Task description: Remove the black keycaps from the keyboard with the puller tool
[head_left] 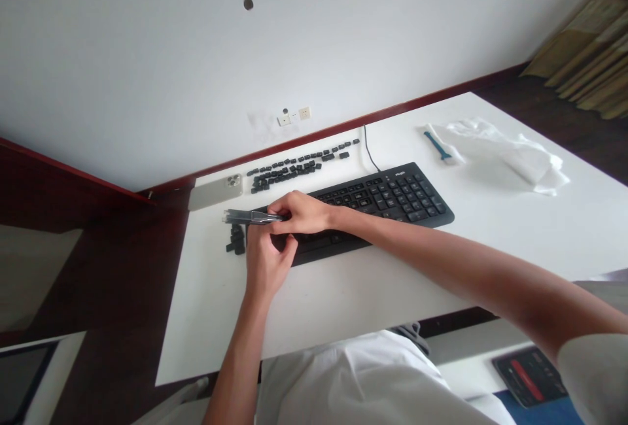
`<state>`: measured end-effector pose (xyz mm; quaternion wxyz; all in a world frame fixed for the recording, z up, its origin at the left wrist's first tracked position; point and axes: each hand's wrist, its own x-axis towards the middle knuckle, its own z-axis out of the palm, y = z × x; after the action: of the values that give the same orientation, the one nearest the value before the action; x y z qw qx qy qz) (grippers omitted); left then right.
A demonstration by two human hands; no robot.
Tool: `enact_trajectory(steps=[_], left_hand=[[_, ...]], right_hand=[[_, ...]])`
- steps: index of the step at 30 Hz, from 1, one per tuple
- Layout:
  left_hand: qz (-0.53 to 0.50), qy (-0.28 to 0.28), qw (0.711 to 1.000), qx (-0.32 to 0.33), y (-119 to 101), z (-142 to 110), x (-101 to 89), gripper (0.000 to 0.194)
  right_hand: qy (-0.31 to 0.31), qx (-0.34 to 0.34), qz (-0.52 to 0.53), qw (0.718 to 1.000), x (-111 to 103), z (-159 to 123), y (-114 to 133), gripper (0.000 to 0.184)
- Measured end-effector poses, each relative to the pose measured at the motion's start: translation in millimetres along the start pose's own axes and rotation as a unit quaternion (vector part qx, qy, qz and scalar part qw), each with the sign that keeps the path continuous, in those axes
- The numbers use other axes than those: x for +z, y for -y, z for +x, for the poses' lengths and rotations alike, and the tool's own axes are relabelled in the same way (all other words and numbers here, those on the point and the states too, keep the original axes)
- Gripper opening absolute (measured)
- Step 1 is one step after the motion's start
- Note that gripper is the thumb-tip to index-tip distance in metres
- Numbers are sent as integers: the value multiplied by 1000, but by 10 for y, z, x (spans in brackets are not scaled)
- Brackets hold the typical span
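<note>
A black keyboard (387, 195) lies aslant on the white table, with dark gaps among its keys toward the left. My right hand (307, 211) is over its left part, fingers pinched round a slim black-and-silver hand tool (252, 217) whose exact kind I cannot make out. The tool's near end is hidden by the fingers. My left hand (269, 258) rests at the keyboard's left end, fingers curled in close under the right hand and thumb bent inward. What the left fingertips hold or press is hidden.
Loose black keycaps (289, 170) lie in rows behind the keyboard, and more keycaps (236, 240) sit at its left. A phone (216, 192) is at the back left edge. Right of the cable (370, 152) lie a teal-handled brush (437, 146) and crumpled white plastic (510, 153).
</note>
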<state>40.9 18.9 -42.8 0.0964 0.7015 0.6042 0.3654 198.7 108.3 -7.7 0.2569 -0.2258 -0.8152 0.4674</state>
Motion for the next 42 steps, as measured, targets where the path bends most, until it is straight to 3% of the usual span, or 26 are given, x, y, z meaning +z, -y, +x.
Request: enact_trajectory(steps=[5,8,11,16,19,22,25,35,42], left_hand=[[-231,-4,972,-38,-56,14,-27,73],[-313,-1,948,-61,-110,40,-48,67],[-404,-31,906,-119,-193,112,-3,63],[-435,-162,841,-278,-368,277,247,48],[-395,-170,865,-258,-415,306,330,40],[-347,-141,905,-202,-416,270,311,38],[-328,-134,920,-168,-423,231,273,37],[-312,-158,920,-176,-480,231,333,36],[-336,-171,905,-199,-512,235,351,37]], right_hand=[[-88,71,-53,992,221,-74,95,16],[-150,120,-89,977,342,-93,154,19],[-152,157,-122,968,416,-68,178,20],[-170,166,-154,959,487,-46,134,21],[-187,160,-146,958,500,-74,87,25],[-196,161,-138,957,498,-98,53,28],[-200,163,-125,958,500,-111,37,28],[-211,125,-89,965,493,-134,71,24],[-217,101,-77,968,500,-135,98,22]])
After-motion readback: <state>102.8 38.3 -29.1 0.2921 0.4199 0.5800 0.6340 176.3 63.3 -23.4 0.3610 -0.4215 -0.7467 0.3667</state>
